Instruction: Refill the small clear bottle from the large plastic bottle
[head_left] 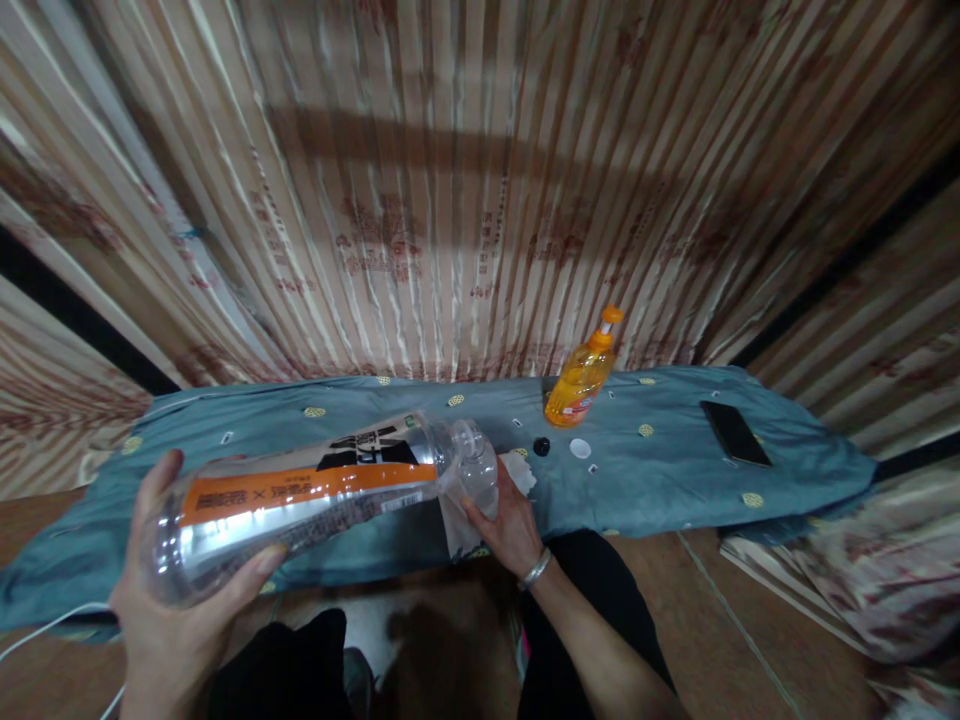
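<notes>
Left grip [176,600] is clasping the bottle [315,490], right grip [510,525] pressing tissue [456,528] on its neck; I'm judging wiping unfinished.

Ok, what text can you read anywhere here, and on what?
Clear bottle: dark print on its orange band, too blurred to read.
Orange dispenser bottle: label too small to read.
Curtain: red printed marks, unreadable.
Tissue in the right hand: no print.
Nothing can be quoted.

Bare cloth [660,480] between orange bottle [579,385] and phone [735,432]
</notes>
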